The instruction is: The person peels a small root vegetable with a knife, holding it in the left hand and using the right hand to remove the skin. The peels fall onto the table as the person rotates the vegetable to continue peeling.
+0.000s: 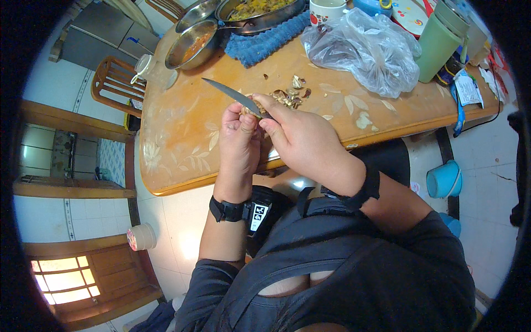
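My right hand (305, 135) grips a knife (232, 93), its blade pointing up and to the left above the wooden table (182, 137). Between the fingertips of my left hand (240, 137) is a small brownish piece (249, 111), and the blade lies against it near its base. What the piece is cannot be told, as fingers and blade partly cover it. The knife's handle is hidden in my right hand. Just beyond my hands, a small heap of shell-like scraps (286, 98) lies on the table, some dark reddish brown, some pale.
Beyond the scraps are a clear plastic bag (365, 54), a blue towel (265, 41) under a pan of food (259, 11), and a metal bowl with reddish contents (195, 47). A glass jar (155, 70) stands near the left edge, a green bottle (439, 45) at the right.
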A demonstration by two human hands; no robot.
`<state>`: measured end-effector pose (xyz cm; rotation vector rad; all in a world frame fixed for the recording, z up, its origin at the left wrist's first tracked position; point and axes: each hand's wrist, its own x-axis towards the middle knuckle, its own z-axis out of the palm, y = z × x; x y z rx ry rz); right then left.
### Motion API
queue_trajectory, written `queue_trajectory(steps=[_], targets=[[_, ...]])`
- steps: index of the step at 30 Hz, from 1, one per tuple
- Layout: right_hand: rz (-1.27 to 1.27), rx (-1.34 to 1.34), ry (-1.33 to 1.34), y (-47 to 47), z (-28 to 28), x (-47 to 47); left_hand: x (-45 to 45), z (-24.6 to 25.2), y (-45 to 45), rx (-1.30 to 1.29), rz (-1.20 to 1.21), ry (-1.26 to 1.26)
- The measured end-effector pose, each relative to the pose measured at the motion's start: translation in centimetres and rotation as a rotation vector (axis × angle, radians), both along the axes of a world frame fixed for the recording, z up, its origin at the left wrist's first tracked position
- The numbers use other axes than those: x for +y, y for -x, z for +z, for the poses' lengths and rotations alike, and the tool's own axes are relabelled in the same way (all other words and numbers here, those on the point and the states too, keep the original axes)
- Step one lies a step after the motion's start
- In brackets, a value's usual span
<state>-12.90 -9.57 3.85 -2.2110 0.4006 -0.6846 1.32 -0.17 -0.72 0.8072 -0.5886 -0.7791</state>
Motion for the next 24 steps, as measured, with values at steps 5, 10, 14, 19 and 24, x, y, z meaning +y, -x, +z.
queue_trajectory(steps=[5, 10, 14, 19, 24], targets=[[-0.013, 0.004, -0.007, -0.2, 0.1, 0.1, 0.0, 0.0, -0.1, -0.020, 0.000, 0.006], [-0.027, -0.011, 0.097, 0.2, -0.4, -0.1, 0.1, 0.0, 0.0, -0.003, 0.000, -0.004], [-0.049, -0.100, -0.160, -0.2, -0.7, -0.6, 0.2, 0.1, 0.1, -0.047, -0.007, -0.004], [-0.060, -0.037, -0.604, -0.4, -0.1, -3.2, 0.4, 0.5, 0.3, -0.143, -0.038, -0.054], [0.035, 0.016, -0.512, 0.3, 0.3, -3.0, 0.0, 0.9, 0.3, -0.077, -0.087, -0.017]])
